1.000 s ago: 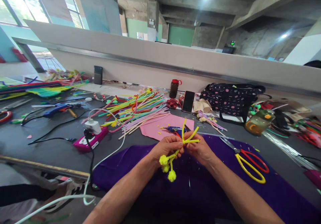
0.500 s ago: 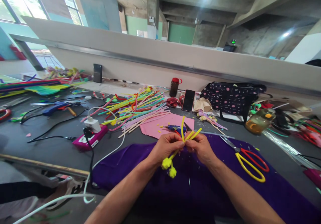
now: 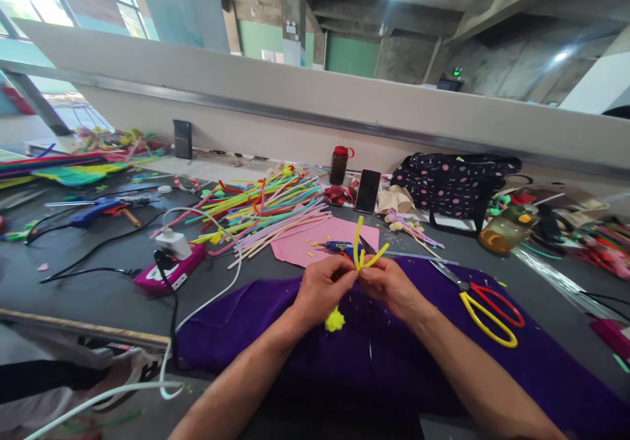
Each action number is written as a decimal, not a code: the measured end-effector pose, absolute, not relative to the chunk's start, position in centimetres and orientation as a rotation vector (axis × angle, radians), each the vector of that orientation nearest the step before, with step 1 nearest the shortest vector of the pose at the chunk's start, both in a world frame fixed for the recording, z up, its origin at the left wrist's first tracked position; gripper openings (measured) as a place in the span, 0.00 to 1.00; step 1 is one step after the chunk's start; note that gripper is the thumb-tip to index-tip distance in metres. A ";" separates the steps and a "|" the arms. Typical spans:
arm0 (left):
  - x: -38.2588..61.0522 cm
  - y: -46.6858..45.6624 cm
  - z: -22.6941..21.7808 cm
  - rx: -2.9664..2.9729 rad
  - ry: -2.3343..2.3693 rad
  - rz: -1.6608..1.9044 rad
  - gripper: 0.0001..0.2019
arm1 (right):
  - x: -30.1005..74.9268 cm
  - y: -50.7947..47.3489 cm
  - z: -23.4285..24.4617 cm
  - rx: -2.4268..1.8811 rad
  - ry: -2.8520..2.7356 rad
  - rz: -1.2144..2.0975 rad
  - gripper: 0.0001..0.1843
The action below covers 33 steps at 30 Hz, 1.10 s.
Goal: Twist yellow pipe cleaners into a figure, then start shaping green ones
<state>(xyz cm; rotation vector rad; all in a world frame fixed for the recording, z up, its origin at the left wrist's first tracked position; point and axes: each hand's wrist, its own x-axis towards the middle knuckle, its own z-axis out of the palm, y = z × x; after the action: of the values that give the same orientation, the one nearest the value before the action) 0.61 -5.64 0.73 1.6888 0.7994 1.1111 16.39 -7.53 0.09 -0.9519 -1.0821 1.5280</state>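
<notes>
Left hand (image 3: 319,287) and right hand (image 3: 391,284) pinch fuzzy yellow stems (image 3: 357,243). Three tips (image 3: 360,220) stick up; a round yellow puff (image 3: 335,320) hangs below.

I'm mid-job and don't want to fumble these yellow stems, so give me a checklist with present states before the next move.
1. Left hand gripping the yellow stems: ok, at its fingertips.
2. Right hand fingertips at the stems, beside the left's: ok.
3. All flower heads in view: cannot tell; one yellow fluffy head shows below the left hand, and the hands may hide more.
4. Scissors set down: ok, to the right of the right hand, handles on the purple cloth.
5. Blue tool fully visible: not ok, partly hidden behind the hands.
</notes>
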 end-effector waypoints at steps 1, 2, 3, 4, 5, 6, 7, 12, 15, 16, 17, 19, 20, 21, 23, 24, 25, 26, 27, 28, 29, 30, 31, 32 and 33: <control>0.5 -5.5 0.8 1.555 0.749 1.060 0.06 | 16.4 -7.6 0.3 -0.942 -1.129 1.502 0.10; 0.4 -5.3 0.9 1.419 0.692 0.994 0.08 | 16.4 -7.7 0.4 -0.930 -1.170 1.487 0.12; 0.3 -5.1 1.0 1.291 0.641 0.920 0.09 | 16.4 -7.8 0.4 -0.917 -1.197 1.478 0.15; 0.2 -4.9 1.0 1.184 0.601 0.842 0.11 | 16.4 -7.8 0.4 -0.907 -1.208 1.467 0.16; 0.1 -4.8 1.0 1.102 0.572 0.768 0.11 | 16.3 -7.8 0.3 -0.900 -1.208 1.452 0.17; 0.0 -4.7 0.9 1.042 0.553 0.712 0.12 | 16.3 -7.8 0.2 -0.889 -1.199 1.431 0.17; -0.1 -4.6 0.9 0.998 0.540 0.675 0.12 | 16.3 -7.8 0.0 -0.871 -1.188 1.401 0.16; -0.1 -4.6 0.4 0.917 0.465 0.610 0.12 | 16.4 -7.6 -0.7 -0.814 -1.252 1.229 0.11; 0.0 -4.7 0.2 0.923 0.445 0.596 0.11 | 16.5 -7.7 -0.5 -0.838 -1.408 1.068 0.09; 0.0 -4.7 0.2 0.925 0.445 0.595 0.11 | 16.6 -7.7 -0.4 -0.843 -1.456 1.011 0.08; 0.0 -4.7 0.2 0.926 0.451 0.594 0.11 | 16.6 -7.8 -0.2 -0.849 -1.497 0.958 0.07; 0.1 -4.8 0.3 0.925 0.473 0.596 0.11 | 16.6 -7.9 0.1 -0.861 -1.549 0.866 0.06; 0.1 -4.8 0.3 0.926 0.489 0.600 0.12 | 16.7 -8.0 0.1 -0.873 -1.565 0.825 0.05; 0.1 -4.8 0.4 0.931 0.509 0.607 0.12 | 16.7 -8.0 0.2 -0.890 -1.578 0.787 0.05; 0.1 -4.9 0.4 0.956 0.553 0.631 0.12 | 16.7 -8.1 0.2 -0.932 -1.588 0.746 0.04; 0.1 -4.9 0.4 0.978 0.573 0.650 0.13 | 16.7 -8.1 0.1 -0.957 -1.586 0.755 0.05; 0.1 -4.9 0.4 1.007 0.587 0.674 0.13 | 16.8 -8.1 0.1 -0.980 -1.579 0.779 0.06; 0.1 -4.9 0.4 1.043 0.593 0.699 0.14 | 16.8 -8.1 0.0 -1.000 -1.567 0.806 0.07; 0.1 -5.0 0.3 1.085 0.592 0.726 0.13 | 16.8 -8.1 0.0 -1.017 -1.554 0.831 0.08; 0.1 -5.0 0.3 1.127 0.588 0.754 0.13 | 16.8 -8.1 0.1 -1.032 -1.545 0.848 0.09; 0.1 -5.0 0.3 1.170 0.586 0.776 0.13 | 16.7 -8.1 0.1 -1.050 -1.538 0.861 0.10; 0.1 -5.1 0.3 1.212 0.589 0.796 0.12 | 16.7 -8.1 0.2 -1.071 -1.526 0.872 0.10; 0.2 -5.2 0.3 1.257 0.598 0.818 0.11 | 16.6 -8.1 0.3 -1.098 -1.506 0.893 0.10; 0.2 -5.3 0.3 1.308 0.614 0.849 0.10 | 16.5 -8.1 0.4 -1.124 -1.471 0.933 0.11; 0.3 -5.4 0.3 1.365 0.637 0.886 0.10 | 16.4 -8.1 0.5 -1.144 -1.424 0.993 0.11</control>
<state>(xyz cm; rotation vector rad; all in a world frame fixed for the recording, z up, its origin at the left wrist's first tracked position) 0.29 -5.37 0.32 1.3648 0.6372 0.8862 16.42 -8.13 0.46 -1.1438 -1.4241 0.9934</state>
